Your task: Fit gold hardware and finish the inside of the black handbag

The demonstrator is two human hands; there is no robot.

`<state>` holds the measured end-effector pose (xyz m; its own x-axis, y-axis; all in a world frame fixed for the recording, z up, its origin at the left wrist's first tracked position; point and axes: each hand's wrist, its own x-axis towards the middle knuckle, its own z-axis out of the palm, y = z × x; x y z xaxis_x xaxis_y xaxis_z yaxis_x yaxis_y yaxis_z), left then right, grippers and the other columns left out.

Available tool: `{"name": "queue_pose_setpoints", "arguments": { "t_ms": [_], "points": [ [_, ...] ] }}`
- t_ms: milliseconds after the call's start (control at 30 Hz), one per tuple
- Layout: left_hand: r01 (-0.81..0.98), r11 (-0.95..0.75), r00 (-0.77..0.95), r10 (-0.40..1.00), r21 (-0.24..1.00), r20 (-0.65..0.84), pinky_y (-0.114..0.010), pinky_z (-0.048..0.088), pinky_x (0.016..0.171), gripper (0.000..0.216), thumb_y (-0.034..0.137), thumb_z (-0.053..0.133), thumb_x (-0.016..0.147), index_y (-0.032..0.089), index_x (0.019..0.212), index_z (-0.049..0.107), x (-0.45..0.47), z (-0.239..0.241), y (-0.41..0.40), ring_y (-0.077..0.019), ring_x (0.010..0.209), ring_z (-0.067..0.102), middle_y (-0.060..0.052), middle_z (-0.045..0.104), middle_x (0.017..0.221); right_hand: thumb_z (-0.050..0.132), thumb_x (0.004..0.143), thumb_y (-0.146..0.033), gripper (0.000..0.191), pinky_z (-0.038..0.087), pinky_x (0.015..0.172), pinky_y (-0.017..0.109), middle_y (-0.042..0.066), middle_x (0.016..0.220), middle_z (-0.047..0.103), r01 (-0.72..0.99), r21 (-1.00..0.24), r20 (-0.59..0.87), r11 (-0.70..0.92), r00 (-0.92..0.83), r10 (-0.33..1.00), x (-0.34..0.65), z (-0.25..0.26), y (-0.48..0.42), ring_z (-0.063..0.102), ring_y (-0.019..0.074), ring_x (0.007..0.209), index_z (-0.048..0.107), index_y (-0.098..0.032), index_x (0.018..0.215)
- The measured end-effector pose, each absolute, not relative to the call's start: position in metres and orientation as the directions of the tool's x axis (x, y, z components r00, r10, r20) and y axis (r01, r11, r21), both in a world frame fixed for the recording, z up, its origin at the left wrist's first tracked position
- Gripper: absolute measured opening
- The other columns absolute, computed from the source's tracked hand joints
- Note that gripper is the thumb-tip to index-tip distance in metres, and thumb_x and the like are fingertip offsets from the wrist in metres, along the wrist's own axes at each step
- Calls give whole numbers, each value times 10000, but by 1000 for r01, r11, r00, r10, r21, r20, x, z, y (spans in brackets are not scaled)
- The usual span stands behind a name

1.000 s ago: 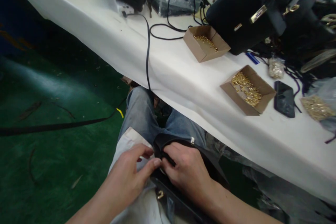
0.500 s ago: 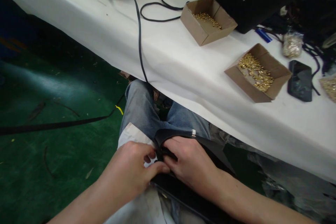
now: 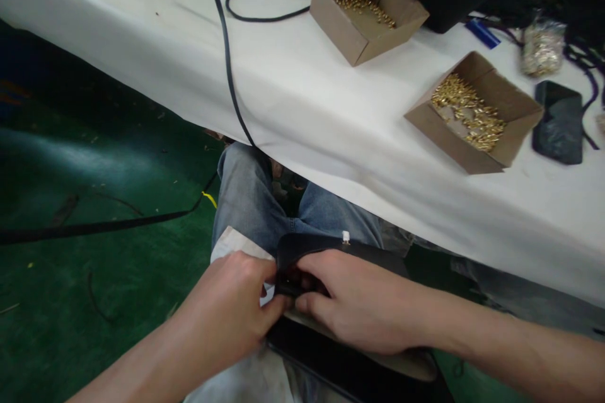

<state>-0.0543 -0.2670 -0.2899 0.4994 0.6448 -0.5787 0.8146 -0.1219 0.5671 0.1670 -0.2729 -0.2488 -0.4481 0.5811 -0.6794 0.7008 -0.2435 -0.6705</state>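
A black bag (image 3: 331,359) with a pale lining rests across my lap, its mouth facing up. My left hand (image 3: 241,296) is closed on the bag's left end, thumb and fingers pinching its edge. Inside the mouth, my right hand (image 3: 350,296) has its fingers curled toward that same end, close to the left fingertips. Shadow hides the right fingertips, so what they grip cannot be made out. A tiny bright glint shows between the hands. On the bag's far edge sits a small whitish tab (image 3: 346,237).
A white-covered table (image 3: 302,82) stands ahead. It bears two cardboard boxes, one box (image 3: 359,50) and a nearer box (image 3: 454,141), with small gold metal pieces. A phone (image 3: 558,123), a clear bag of small parts (image 3: 543,47) and a black cord (image 3: 229,69) lie there too.
My right hand has turned and its forearm lies flatter; its thumb and fingers show more inside the bag's mouth. The left hand keeps its grip. The view has shifted slightly.
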Motion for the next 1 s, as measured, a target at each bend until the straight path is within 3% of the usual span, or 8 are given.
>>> {"name": "queue_pose_setpoints", "arguments": {
  "t_ms": [133,267,367,500,667,833,1000],
  "points": [
    [827,-160,503,639,538,-582,-324,324,616,135,232,653,821,223,687,653,-53,-298,-271,-216,642,670,-28,719,671,596,1048,-245,237,500,822,307,46,1039,849,602,-663,-736,-445,-413,536,165,-255,-280,763,218,936,830,-206,1055],
    [813,-219,535,647,540,-543,-310,286,588,163,196,648,807,221,650,612,-54,-309,-276,-196,585,632,-9,672,606,668,1011,-234,235,506,829,296,-15,1053,866,513,-613,-783,-601,-293,549,161,-268,-293,783,212,981,877,-279,1108],
    [778,-286,573,688,559,-445,-302,292,563,191,174,652,813,224,633,615,-58,-315,-279,-187,542,642,8,665,580,692,1001,-238,256,505,813,289,-48,1023,867,483,-610,-787,-628,-277,551,162,-272,-295,783,197,950,891,-323,1137],
    [702,-499,665,714,508,-218,-331,316,523,180,150,672,815,242,661,665,-61,-315,-277,-221,515,702,15,694,576,662,1009,-197,295,505,815,273,-70,1010,865,446,-681,-728,-581,-332,599,166,-275,-290,770,175,939,893,-325,1141],
    [559,-742,791,611,370,28,-389,379,462,181,111,689,813,248,702,650,-57,-310,-270,-235,471,691,22,689,590,680,1016,-204,243,517,835,263,-61,1024,871,417,-733,-675,-538,-349,650,165,-284,-287,771,172,959,900,-281,1085],
    [569,-746,800,600,346,-21,-396,445,463,153,89,664,815,240,797,652,-62,-314,-276,-246,504,709,22,698,656,649,1032,-167,259,525,809,236,-40,967,861,361,-796,-598,-486,-349,722,159,-297,-297,771,158,925,890,-254,1063],
    [634,-611,731,674,473,-109,-365,478,522,188,80,640,804,251,878,616,-68,-328,-284,-248,580,735,22,707,711,587,1052,-135,269,558,862,221,42,1021,851,363,-916,-315,-168,-398,861,159,-306,-309,783,156,916,843,-174,1124]
  ]
}}
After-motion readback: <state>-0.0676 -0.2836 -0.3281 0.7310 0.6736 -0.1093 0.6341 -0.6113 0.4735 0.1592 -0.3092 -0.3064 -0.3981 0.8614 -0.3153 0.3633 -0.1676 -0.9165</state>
